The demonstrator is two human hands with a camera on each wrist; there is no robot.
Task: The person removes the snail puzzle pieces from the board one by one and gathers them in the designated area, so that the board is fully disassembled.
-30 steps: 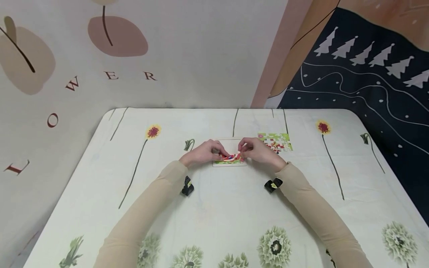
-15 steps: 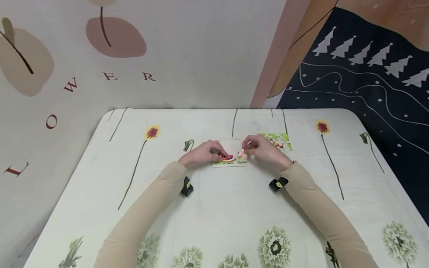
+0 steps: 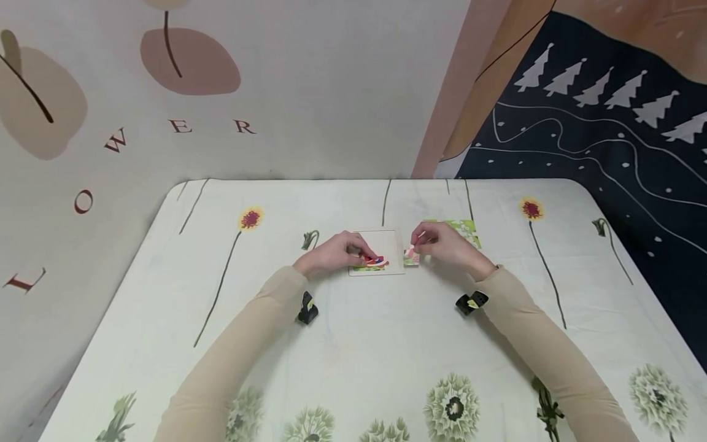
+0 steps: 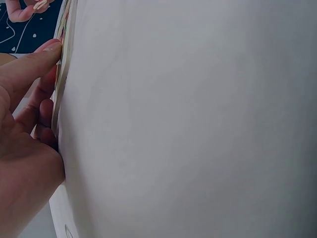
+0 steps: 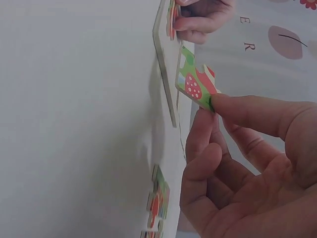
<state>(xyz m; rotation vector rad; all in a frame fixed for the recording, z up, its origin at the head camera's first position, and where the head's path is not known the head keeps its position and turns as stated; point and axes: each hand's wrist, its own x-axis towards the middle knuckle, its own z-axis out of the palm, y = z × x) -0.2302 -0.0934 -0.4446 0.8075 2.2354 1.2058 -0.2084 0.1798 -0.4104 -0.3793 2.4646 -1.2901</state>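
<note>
My left hand (image 3: 333, 252) stays over the left part of a thin, pale puzzle board (image 3: 386, 239). Its thumb and fingertips hold a puzzle piece (image 3: 378, 262) with a red-and-blue shoe, on the board's near side. My right hand (image 3: 448, 247) pinches another puzzle piece (image 5: 194, 85) between thumb and fingers, just off the board's right edge. Held tilted above the cloth, this piece shows green ground and a red patch with white dots. Beyond the right hand lie more puzzle pieces (image 3: 466, 231), partly hidden by it.
The table (image 3: 364, 344) has a white cloth printed with flowers. A patterned wall cloth (image 3: 331, 110) stands behind its far edge. Each wrist wears a black camera, the left one (image 3: 307, 308) and the right one (image 3: 472, 302).
My right hand has drawn off the board to the right with its puzzle piece, tilting the piece. More of the board's right side shows. The left hand has kept its place.
</note>
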